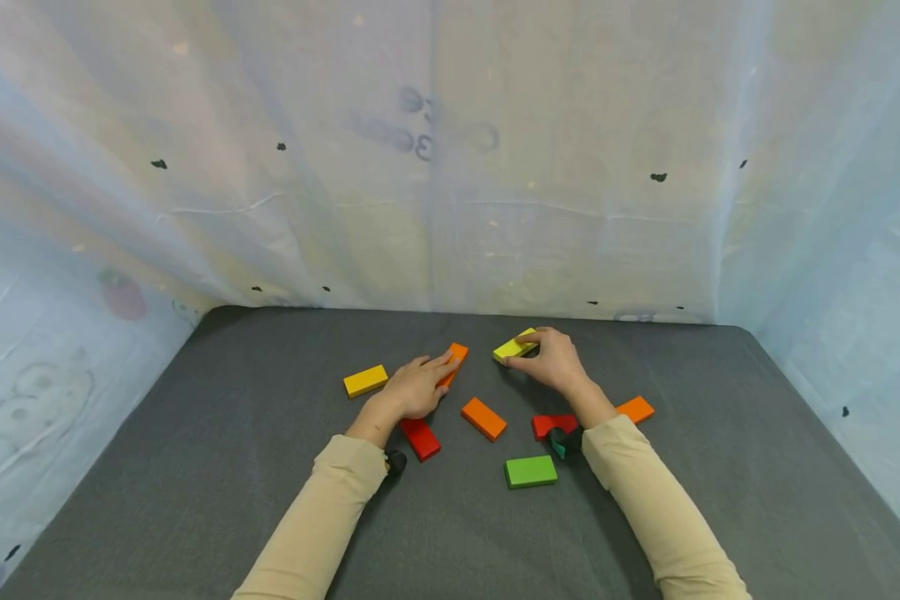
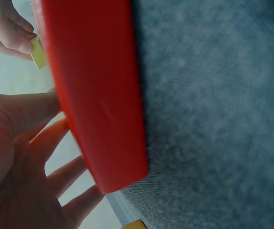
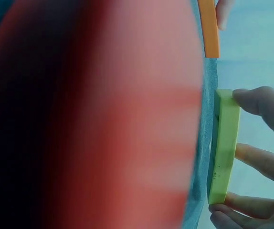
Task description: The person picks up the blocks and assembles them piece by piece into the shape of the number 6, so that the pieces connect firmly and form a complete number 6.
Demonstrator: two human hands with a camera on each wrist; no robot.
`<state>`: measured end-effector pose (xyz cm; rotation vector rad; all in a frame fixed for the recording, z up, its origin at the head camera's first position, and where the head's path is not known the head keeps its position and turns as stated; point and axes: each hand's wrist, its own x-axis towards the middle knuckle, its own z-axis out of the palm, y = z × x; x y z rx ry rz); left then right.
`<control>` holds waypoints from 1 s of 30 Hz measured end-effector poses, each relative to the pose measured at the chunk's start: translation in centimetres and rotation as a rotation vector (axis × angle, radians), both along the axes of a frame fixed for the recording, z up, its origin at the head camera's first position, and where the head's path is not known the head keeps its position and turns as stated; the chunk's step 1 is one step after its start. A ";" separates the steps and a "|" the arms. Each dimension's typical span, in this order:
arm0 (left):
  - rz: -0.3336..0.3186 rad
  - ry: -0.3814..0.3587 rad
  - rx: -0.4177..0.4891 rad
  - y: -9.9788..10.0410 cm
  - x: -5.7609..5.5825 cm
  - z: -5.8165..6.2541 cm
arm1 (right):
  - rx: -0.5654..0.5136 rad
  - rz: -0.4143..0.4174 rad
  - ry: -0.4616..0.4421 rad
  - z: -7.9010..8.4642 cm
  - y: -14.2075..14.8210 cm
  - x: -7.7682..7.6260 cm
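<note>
My right hand (image 1: 555, 360) pinches a bright yellow block (image 1: 514, 347) between thumb and fingers at its two ends. In the right wrist view this block (image 3: 224, 148) looks yellow-green and tilted, with its edge over the grey cloth. My left hand (image 1: 414, 388) lies further left, its fingers stretched out and touching an orange block (image 1: 456, 359), which they partly cover. Close to the left wrist camera, a red block (image 2: 94, 95) hides part of that hand's fingers. That same red block (image 1: 421, 439) lies just below the left hand in the head view.
A darker yellow block (image 1: 365, 381) lies left of the left hand. Between the arms are another orange block (image 1: 484, 418) and a green block (image 1: 531, 472). Another red block (image 1: 552, 426) and a third orange block (image 1: 636, 409) lie by the right wrist. A pale sheet (image 1: 570, 208) encloses the grey surface.
</note>
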<state>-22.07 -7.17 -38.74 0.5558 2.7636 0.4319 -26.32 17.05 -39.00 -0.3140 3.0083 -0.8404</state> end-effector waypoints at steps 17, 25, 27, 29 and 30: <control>0.004 0.001 -0.021 0.2 0.0 0.0 | 0.002 0.023 0.004 0.3 -1.5 -0.5; 0.004 0.002 -0.030 0.2 0.0 0.1 | 0.010 0.011 -0.014 0.1 -2.6 -0.9; 0.007 0.000 -0.029 0.2 0.0 0.1 | 0.012 0.007 -0.023 0.0 -2.8 -1.1; 0.009 0.000 -0.030 0.2 -0.1 0.0 | 0.011 0.000 -0.030 -0.1 -3.0 -1.2; 0.009 0.001 -0.029 0.2 -0.1 0.0 | 0.011 -0.001 -0.032 -0.2 -3.0 -1.3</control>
